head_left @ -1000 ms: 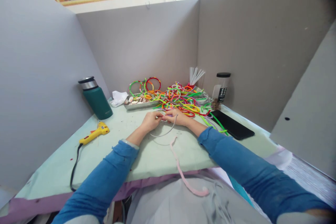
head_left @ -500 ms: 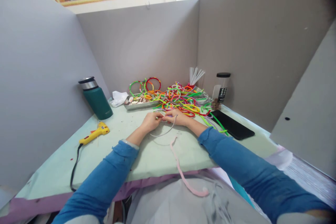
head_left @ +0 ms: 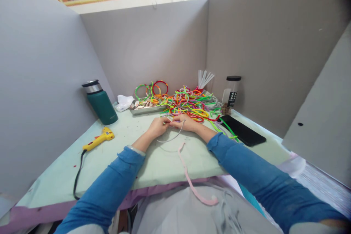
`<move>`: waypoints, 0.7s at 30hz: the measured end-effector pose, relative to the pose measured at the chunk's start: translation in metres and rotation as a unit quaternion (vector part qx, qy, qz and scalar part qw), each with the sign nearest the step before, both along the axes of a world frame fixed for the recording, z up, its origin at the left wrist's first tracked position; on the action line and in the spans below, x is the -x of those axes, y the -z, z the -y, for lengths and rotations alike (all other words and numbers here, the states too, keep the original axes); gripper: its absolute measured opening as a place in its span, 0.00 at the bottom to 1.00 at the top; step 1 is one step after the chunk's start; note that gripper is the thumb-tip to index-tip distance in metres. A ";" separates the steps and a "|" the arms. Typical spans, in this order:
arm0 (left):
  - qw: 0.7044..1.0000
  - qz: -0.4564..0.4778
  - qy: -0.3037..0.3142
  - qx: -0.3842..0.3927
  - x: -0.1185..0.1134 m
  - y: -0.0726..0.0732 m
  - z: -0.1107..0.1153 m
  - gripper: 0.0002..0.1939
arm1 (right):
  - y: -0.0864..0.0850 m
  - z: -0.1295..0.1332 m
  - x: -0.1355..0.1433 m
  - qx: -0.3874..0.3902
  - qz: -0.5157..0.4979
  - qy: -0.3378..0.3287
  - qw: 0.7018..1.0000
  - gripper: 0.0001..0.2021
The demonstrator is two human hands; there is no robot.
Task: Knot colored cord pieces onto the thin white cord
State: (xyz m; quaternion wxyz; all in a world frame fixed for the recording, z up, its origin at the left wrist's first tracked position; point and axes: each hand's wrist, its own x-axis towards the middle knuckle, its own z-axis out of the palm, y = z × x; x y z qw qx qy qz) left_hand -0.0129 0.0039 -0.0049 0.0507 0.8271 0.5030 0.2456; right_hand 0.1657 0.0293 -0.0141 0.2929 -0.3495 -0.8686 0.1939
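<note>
My left hand (head_left: 158,127) and my right hand (head_left: 184,122) meet over the middle of the table, fingertips pinched together. Between them they hold a thin pale grey pipe cleaner (head_left: 179,133); its free length curves down toward me and back left. Exactly how it is bent at the fingertips is hidden. Nearer me, a pink pipe cleaner (head_left: 187,173) hangs past the table's front edge onto my lap. Just behind my hands lies a tangled heap of coloured pipe cleaners (head_left: 201,111).
A metal tray (head_left: 149,110) of shells stands behind my left hand, with coloured pipe-cleaner rings (head_left: 160,81) behind it. Leftward are a yellow glue gun (head_left: 98,141) and a green bottle (head_left: 102,106). A black phone (head_left: 242,130) and a clear jar (head_left: 232,93) are rightward. Grey partitions (head_left: 148,47) enclose the table.
</note>
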 end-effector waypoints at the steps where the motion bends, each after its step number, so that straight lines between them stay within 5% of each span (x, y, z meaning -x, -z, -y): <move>1: 1.000 -0.001 -0.001 0.001 0.000 0.000 0.000 0.13 | 0.000 0.000 0.000 -0.002 0.001 0.000 1.000 0.18; 21: 0.999 -0.027 -0.012 0.014 -0.001 -0.002 0.002 0.12 | -0.001 0.003 0.000 0.003 0.003 0.008 1.000 0.16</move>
